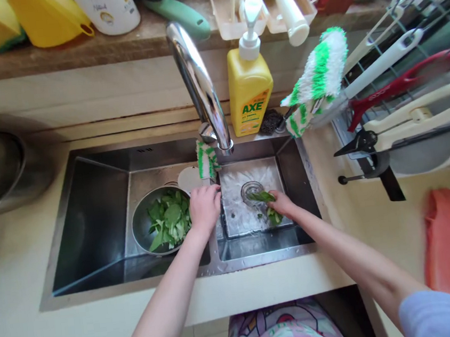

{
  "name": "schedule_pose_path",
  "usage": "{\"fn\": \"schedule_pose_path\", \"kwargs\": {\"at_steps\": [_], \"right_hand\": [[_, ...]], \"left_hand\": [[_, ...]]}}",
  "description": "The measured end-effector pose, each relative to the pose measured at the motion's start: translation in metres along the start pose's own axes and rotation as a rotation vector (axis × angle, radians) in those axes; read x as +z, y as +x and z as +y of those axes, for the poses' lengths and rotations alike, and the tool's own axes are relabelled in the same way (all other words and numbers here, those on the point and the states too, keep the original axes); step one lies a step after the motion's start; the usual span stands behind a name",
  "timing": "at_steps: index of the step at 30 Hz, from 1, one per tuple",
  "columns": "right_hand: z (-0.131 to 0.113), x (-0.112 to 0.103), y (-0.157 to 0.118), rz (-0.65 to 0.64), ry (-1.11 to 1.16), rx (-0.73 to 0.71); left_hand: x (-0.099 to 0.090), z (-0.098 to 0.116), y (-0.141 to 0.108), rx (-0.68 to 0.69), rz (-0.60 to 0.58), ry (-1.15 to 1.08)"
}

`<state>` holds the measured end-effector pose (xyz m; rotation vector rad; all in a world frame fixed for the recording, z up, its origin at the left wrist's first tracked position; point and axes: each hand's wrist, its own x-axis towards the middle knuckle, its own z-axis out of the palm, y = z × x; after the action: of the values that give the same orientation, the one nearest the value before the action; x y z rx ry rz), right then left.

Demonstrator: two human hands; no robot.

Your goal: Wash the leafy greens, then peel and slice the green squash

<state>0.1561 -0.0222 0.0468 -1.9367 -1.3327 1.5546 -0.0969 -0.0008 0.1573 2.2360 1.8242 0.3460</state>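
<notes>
Crosswise, upper leaf point(262, 197) long axis leftward; right hand point(282, 204) grip closed around it, left hand point(205, 208) grip unclear.

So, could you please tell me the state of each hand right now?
Left hand: at the sink divider, nothing visibly held; open or closed cannot be told.
Right hand: closed on leafy greens.

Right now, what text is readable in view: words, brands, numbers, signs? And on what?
"AXE": green letters on the yellow plastic pump bottle; smaller print around it is too small to read.
White plastic bottle with printed label: script line too blurred to read surely.
Red plastic handle: pale lettering, too blurred to read.
</notes>
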Motion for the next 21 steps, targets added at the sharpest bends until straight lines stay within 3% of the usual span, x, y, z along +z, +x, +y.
{"fn": "schedule_pose_path", "kwargs": {"at_steps": [5, 10, 13, 16, 19, 21], "right_hand": [[0.011, -0.021, -0.05, 0.155, 0.151, -0.004], [0.002, -0.021, -0.131, 0.331, 0.431, -0.094], [0.001, -0.013, -0.188, 0.445, 0.498, -0.103], [0.021, 0.011, -0.244, 0.583, 0.542, -0.021], [0.057, 0.056, -0.287, 0.855, 0.64, 0.096], [0.081, 0.089, -0.3, 1.018, 0.689, 0.216]], "left_hand": [[0.025, 0.043, 0.034, 0.199, -0.132, 0.177], [0.09, 0.053, 0.055, 0.161, -0.522, 0.197], [0.127, 0.055, 0.054, 0.177, -0.597, 0.226], [0.148, 0.056, 0.049, 0.191, -0.635, 0.244], [0.162, 0.058, 0.049, 0.224, -0.658, 0.252], [0.17, 0.058, 0.051, 0.244, -0.666, 0.262]]}}
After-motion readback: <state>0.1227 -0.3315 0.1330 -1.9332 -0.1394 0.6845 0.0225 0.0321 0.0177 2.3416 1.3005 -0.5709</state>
